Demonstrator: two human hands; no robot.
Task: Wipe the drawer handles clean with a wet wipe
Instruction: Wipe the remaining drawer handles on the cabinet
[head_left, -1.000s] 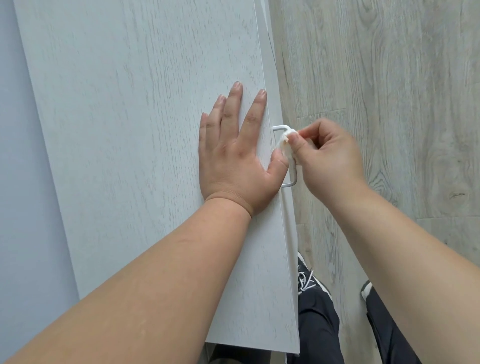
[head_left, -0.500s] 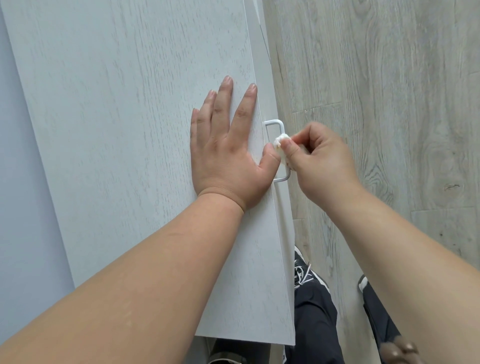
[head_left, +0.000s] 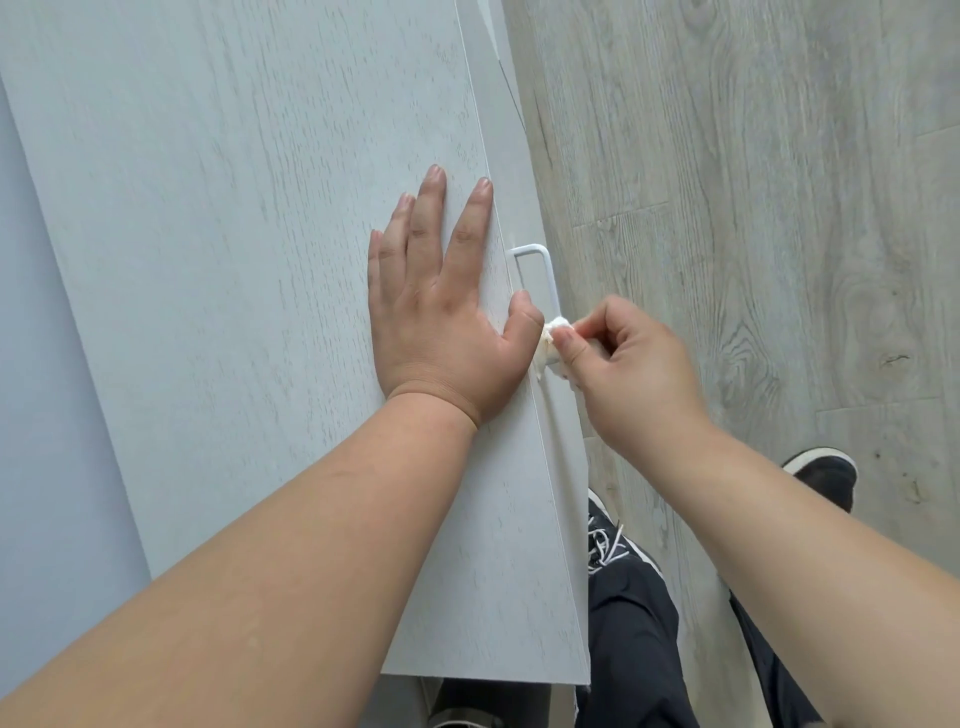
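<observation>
A white metal bar handle (head_left: 546, 270) sticks out from the front of a pale grey wood-grain cabinet (head_left: 260, 260), seen from above. My left hand (head_left: 447, 301) lies flat on the cabinet top, fingers spread, with the thumb hooked over the front edge beside the handle. My right hand (head_left: 623, 364) pinches a crumpled white wet wipe (head_left: 550, 343) around the near end of the handle. That end of the handle is hidden under the wipe and my fingers.
Grey wood-plank floor (head_left: 753, 208) lies to the right of the cabinet. My dark trousers (head_left: 639, 649) and black shoes (head_left: 826, 473) with white laces show below. A pale blue wall (head_left: 31, 415) runs along the cabinet's left side.
My right hand has slid the wipe along the handle from its far end to its near end. The left hand has stayed flat on the cabinet top.
</observation>
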